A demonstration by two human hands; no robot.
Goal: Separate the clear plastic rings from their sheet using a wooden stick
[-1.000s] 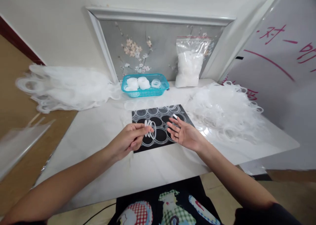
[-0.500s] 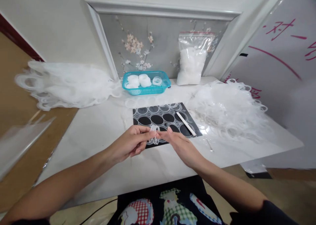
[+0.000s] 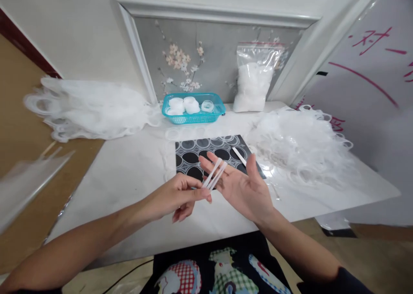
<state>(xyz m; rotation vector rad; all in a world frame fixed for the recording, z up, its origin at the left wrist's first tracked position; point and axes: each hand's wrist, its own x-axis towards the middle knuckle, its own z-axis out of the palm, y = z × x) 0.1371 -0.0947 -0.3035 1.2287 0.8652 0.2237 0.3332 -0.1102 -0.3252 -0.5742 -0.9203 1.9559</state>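
Several thin translucent white rings (image 3: 214,174), pulled into narrow loops, stretch between my two hands. Thumb and fingers of my left hand (image 3: 177,195) pinch their near end. My right hand (image 3: 243,193) is turned palm up with its fingers spread, and the far end of the loops lies across or around those fingers; which one I cannot tell. Beneath the hands is a black sheet (image 3: 190,157) overlaid with a translucent lattice of ring outlines. A slim white stick-like tool (image 3: 239,155) rests on its right part, partly hidden by my right thumb.
At the back of the white table (image 3: 129,173) stands a blue basket (image 3: 193,119) with stacked white rings. Right of it is a filled zip bag (image 3: 254,83). Ring-cut translucent sheets are piled at left (image 3: 97,109) and right (image 3: 297,139). Flat ring strips (image 3: 187,133) lie before the basket.
My right hand has turned from palm down to palm up and its fingers have spread. The rings, bunched at the left fingertips before, are now drawn out long between both hands.
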